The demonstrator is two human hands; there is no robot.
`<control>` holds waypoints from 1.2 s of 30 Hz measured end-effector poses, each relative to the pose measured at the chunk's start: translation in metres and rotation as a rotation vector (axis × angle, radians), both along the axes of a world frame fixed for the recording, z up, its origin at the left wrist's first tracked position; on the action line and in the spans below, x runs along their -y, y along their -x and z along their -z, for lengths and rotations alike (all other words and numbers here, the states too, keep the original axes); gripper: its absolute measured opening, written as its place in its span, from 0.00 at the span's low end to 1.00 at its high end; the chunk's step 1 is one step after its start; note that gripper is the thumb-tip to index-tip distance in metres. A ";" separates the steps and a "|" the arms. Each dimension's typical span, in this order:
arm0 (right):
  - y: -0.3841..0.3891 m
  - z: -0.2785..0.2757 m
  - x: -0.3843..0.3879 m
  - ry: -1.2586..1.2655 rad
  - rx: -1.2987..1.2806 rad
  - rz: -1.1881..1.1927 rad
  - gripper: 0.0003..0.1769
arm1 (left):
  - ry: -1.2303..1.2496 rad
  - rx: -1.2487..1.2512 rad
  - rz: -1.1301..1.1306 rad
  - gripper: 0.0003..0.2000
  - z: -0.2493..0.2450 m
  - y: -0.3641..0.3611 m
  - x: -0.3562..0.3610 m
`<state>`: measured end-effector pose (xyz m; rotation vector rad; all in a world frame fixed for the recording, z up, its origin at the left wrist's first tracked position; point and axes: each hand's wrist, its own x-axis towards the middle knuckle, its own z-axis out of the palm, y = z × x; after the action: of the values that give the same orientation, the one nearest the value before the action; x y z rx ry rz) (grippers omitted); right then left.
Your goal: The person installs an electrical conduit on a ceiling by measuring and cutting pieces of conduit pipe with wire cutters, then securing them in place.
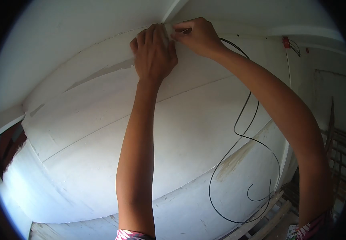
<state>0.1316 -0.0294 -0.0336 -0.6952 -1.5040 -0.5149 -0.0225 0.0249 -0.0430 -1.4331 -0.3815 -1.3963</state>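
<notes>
Both my hands are raised to the top of a white panelled wall (189, 128), close under the ceiling. My left hand (154, 52) has its back to me, its fingers bent and close together against the wall's top edge; what lies under them is hidden. Just to its right, my right hand (199, 36) is closed in a pinch, thumb against fingers. A small pale piece shows between the hands, too blurred to name. From behind my right wrist a black cable (210, 188) hangs down the wall in loose loops. Whether my fingers hold its upper end is hidden.
A white ceiling strip (174, 11) meets the wall above my hands. A red box (286, 42) with loose wires is fixed at the upper right. Wooden slats (267, 224) lie at the lower right, near a dark metal frame (343, 160). A dark opening (9, 144) shows at the left.
</notes>
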 end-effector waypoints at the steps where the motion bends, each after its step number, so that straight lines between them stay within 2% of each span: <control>1: 0.007 -0.003 -0.003 -0.002 0.010 0.003 0.19 | -0.003 0.007 0.035 0.26 0.000 0.002 -0.001; 6: 0.022 -0.009 -0.011 -0.006 -0.120 0.035 0.21 | -0.023 0.042 0.119 0.27 0.001 0.001 -0.001; 12: 0.028 -0.006 -0.008 0.005 -0.171 0.113 0.19 | -0.028 0.068 0.129 0.25 0.002 0.002 0.000; 22: 0.019 -0.015 -0.025 -0.122 -0.087 0.202 0.16 | -0.023 0.063 0.154 0.23 0.003 0.001 0.001; 24: 0.006 -0.019 -0.025 -0.202 0.165 0.182 0.15 | -0.011 0.057 0.169 0.23 0.005 0.003 0.001; 28: -0.004 -0.022 -0.014 0.002 0.170 0.269 0.13 | -0.070 0.077 0.290 0.23 0.000 0.005 -0.004; 30: -0.005 -0.028 -0.012 -0.237 0.479 0.111 0.09 | -0.092 0.093 0.339 0.23 -0.002 0.007 -0.006; 33: -0.007 -0.027 -0.006 -0.084 0.425 0.117 0.05 | -0.131 0.128 0.380 0.22 -0.002 0.012 -0.008; 36: -0.005 -0.025 -0.001 -0.107 0.426 0.059 0.02 | -0.151 0.115 0.445 0.20 -0.001 0.014 -0.006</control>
<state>0.1367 -0.0288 -0.0086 -0.5687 -1.8387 -0.8209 -0.0368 0.0314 -0.0424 -1.3661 -0.0224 -1.8283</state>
